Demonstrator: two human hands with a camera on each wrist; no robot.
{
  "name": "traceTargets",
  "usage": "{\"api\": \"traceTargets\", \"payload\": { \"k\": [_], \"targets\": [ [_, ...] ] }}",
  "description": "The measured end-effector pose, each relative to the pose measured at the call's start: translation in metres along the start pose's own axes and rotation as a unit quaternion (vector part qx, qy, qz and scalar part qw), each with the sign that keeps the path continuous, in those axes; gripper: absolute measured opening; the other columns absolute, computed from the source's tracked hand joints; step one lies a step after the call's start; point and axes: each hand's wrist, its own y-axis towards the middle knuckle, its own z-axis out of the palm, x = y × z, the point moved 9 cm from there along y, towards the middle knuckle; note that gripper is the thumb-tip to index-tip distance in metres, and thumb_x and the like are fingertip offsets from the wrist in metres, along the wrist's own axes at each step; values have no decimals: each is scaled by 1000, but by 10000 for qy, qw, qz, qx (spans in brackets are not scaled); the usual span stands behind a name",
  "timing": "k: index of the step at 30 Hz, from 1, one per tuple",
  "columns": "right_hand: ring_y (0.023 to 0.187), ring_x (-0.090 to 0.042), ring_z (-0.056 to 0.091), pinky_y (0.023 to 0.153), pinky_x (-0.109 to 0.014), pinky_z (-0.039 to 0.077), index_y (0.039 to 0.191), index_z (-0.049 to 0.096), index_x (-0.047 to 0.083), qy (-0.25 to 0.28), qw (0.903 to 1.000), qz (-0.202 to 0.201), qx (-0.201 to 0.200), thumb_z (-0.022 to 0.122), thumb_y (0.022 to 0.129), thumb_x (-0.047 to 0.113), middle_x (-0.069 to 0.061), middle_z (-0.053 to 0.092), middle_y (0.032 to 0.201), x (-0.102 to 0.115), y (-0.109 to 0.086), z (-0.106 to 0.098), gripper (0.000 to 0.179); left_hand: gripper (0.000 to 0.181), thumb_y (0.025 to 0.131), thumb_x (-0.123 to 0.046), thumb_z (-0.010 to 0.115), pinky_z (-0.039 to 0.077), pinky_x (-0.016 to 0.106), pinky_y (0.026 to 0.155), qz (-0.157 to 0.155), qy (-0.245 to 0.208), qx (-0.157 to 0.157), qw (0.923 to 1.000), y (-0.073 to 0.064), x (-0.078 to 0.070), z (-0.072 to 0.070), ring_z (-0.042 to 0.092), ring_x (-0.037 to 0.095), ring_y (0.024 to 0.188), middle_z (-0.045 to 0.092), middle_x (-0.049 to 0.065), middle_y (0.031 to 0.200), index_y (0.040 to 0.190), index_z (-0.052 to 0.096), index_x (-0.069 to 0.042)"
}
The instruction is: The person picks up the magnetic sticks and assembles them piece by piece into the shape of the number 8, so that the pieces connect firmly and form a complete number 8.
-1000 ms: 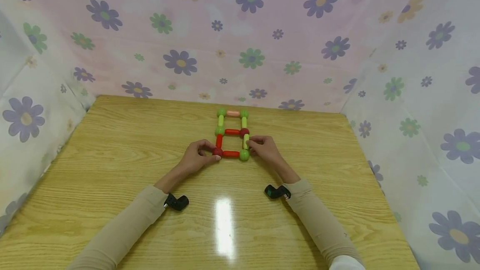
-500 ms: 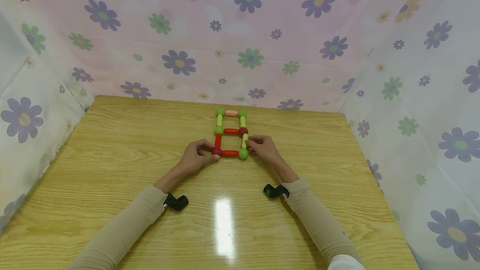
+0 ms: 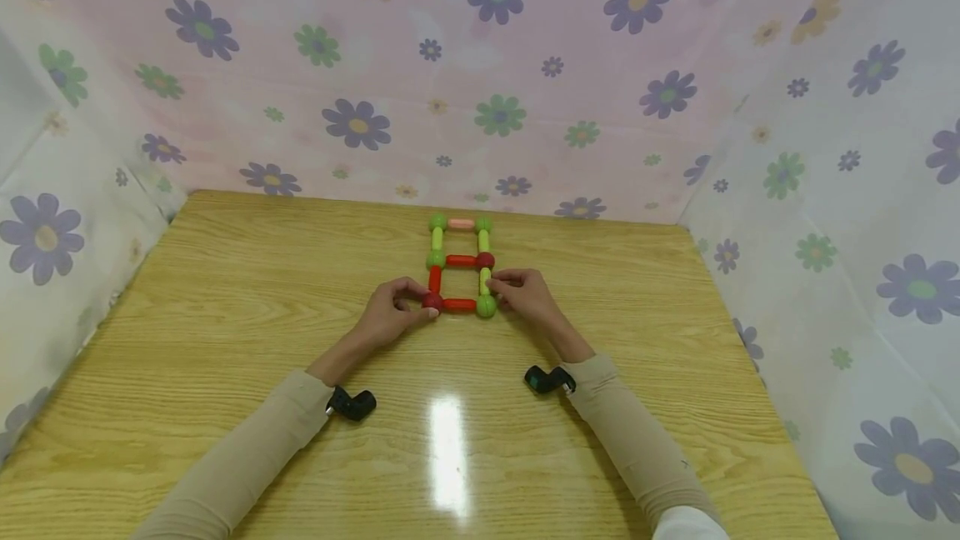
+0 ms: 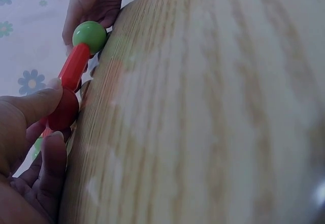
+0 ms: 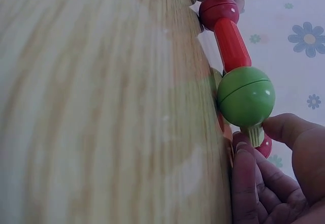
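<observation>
A flat frame of balls and rods, two joined squares, lies on the wooden table (image 3: 247, 373). My left hand (image 3: 392, 312) pinches the dark red ball (image 3: 432, 302) at its near left corner; in the left wrist view, thumb and fingers sit on either side of that ball (image 4: 65, 111). With thumb and fingers, my right hand (image 3: 527, 294) pinches the yellow-green rod (image 3: 485, 280) on the right side. That rod spans from the near green ball (image 3: 486, 306) to another dark red ball (image 3: 486, 260). A red rod (image 3: 460, 305) links the two near corner balls.
The far square has green balls (image 3: 438, 224), yellow-green side rods and a pink rod (image 3: 461, 224). A flowered cloth (image 3: 420, 65) hangs behind and along both sides of the table. Black wrist cameras (image 3: 352, 404) sit on both sleeves.
The right-hand rod has shifted slightly left, from bowing outward to lying straight between its two balls. My right hand has moved a little left with it. My left hand keeps its hold.
</observation>
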Motion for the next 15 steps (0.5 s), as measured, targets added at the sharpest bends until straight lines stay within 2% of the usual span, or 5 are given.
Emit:
{"api": "traceTargets", "payload": {
  "k": [15],
  "targets": [
    [75, -11, 63, 66, -22, 52, 123, 71, -1, 22, 10000, -77, 11, 68, 100, 20, -10, 74, 101, 0, -2, 1, 31, 30, 88, -16, 82, 39, 24, 56, -58, 49, -66, 9999, 0, 2, 0, 46, 12, 61, 72, 14, 110, 112, 69, -5]
  ]
}}
